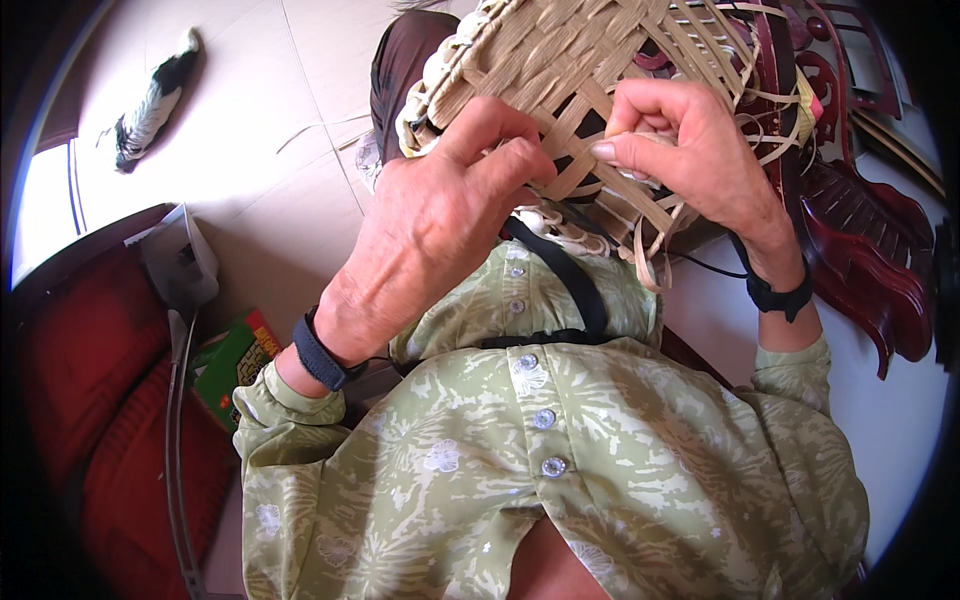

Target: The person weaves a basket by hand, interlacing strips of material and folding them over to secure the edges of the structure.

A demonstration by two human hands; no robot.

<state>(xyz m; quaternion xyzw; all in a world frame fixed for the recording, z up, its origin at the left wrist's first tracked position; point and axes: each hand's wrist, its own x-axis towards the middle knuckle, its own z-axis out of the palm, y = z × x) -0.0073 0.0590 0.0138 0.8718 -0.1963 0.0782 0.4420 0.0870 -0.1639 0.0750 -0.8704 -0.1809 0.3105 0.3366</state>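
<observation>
A half-woven basket (545,60) of flat tan strips rests over my lap, its rim bound with pale cord on the left. My left hand (430,205) is closed at the near left part of the weave, thumb and forefinger pinching a flat strip. Opposite it, my right hand (695,150) has its thumb and curled fingers closed on another tan strip at the open lattice. Gaps show between the crossed strips there, and loose strip ends (650,262) hang off the near right corner. The fingertips partly hide what they pinch.
A dark red carved wooden chair (865,250) stands at the right. At the left are a red cushioned seat (100,400), a green box (235,370) and a white plastic piece (180,260). A black-and-white animal (155,105) lies on the tiled floor, near scattered strip scraps (300,135).
</observation>
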